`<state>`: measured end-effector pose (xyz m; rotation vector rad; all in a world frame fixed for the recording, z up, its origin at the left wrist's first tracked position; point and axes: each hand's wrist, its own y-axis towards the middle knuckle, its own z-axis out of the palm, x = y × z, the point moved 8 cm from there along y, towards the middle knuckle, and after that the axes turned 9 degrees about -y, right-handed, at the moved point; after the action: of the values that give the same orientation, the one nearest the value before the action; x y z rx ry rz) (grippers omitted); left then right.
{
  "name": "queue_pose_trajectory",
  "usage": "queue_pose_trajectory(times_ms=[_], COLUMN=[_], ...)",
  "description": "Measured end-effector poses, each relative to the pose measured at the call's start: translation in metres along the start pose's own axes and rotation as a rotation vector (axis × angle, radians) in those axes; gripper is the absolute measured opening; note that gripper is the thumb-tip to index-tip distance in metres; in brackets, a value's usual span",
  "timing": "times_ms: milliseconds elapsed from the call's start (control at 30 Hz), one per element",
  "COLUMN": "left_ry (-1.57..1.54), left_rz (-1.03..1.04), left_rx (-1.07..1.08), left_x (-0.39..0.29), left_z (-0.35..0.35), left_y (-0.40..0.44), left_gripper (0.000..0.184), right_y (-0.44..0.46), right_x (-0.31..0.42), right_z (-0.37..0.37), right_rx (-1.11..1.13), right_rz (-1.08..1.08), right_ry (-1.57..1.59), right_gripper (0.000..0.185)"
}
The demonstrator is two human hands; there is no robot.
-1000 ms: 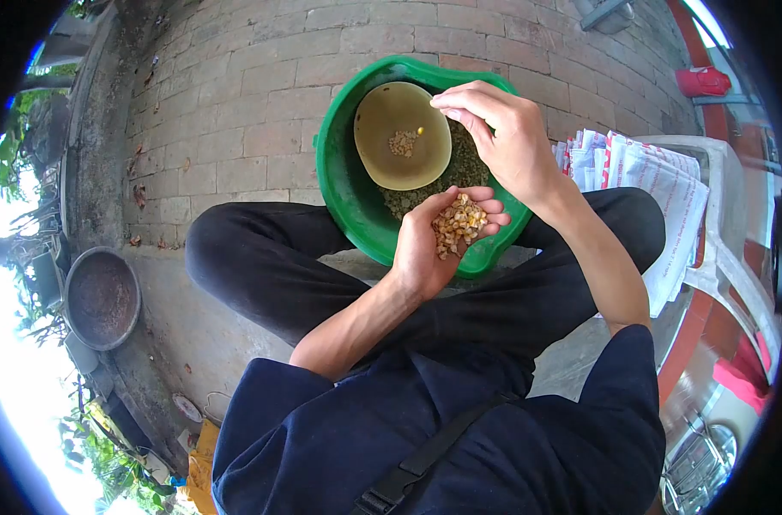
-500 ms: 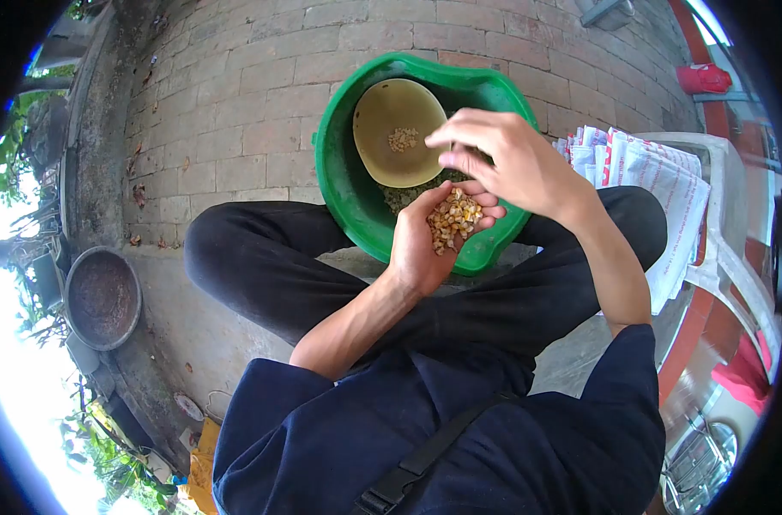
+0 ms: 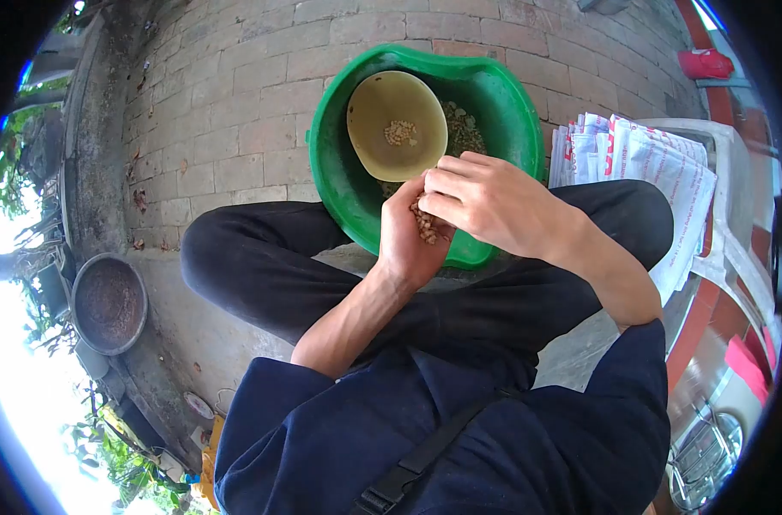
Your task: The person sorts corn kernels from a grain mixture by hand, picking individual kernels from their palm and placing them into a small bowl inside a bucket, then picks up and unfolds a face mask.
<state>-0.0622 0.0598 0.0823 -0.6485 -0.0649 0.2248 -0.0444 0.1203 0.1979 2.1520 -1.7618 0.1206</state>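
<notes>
My left hand (image 3: 410, 242) is cupped around a heap of corn kernels (image 3: 426, 225), palm up over the near rim of a green tub (image 3: 323, 172). Across it lies my right hand (image 3: 485, 202), its fingers bent down into the kernels and covering part of them. Whether those fingertips pinch a kernel is hidden. A beige bowl (image 3: 378, 94) rests tilted inside the tub, with a small pile of pale kernels (image 3: 399, 133) at its bottom. Beside and beneath the bowl, loose greenish-brown bits (image 3: 464, 129) cover the tub floor.
Folded white printed sacks (image 3: 657, 172) lie on a white plastic chair (image 3: 730, 193) to the right. A round basin (image 3: 109, 302) stands at the left by a low concrete edge. Brick paving (image 3: 236, 112) surrounds the tub. A metal rack (image 3: 704, 455) is at lower right.
My right hand has come down and left from above the tub onto the kernels in my left palm. My left hand has shifted slightly left, and its fingers are now partly covered.
</notes>
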Motion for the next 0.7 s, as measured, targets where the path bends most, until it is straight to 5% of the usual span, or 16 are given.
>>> queue_pose_trajectory(times_ms=[500, 633, 700], left_ry=[0.010, 0.071, 0.160], left_rz=[-0.041, -0.001, -0.088], left_rx=[0.101, 0.000, 0.140], left_x=[0.003, 0.007, 0.013], left_z=[0.005, 0.010, 0.017], left_y=[-0.003, -0.004, -0.003], left_gripper=[0.028, 0.033, 0.038], right_y=[0.001, 0.004, 0.003], right_x=[-0.023, -0.036, -0.042], right_z=[-0.011, -0.026, -0.033], right_rx=[-0.013, -0.190, -0.306], right_rz=[0.125, 0.211, 0.242], right_ry=[0.273, 0.280, 0.247], right_gripper=[0.012, 0.009, 0.009])
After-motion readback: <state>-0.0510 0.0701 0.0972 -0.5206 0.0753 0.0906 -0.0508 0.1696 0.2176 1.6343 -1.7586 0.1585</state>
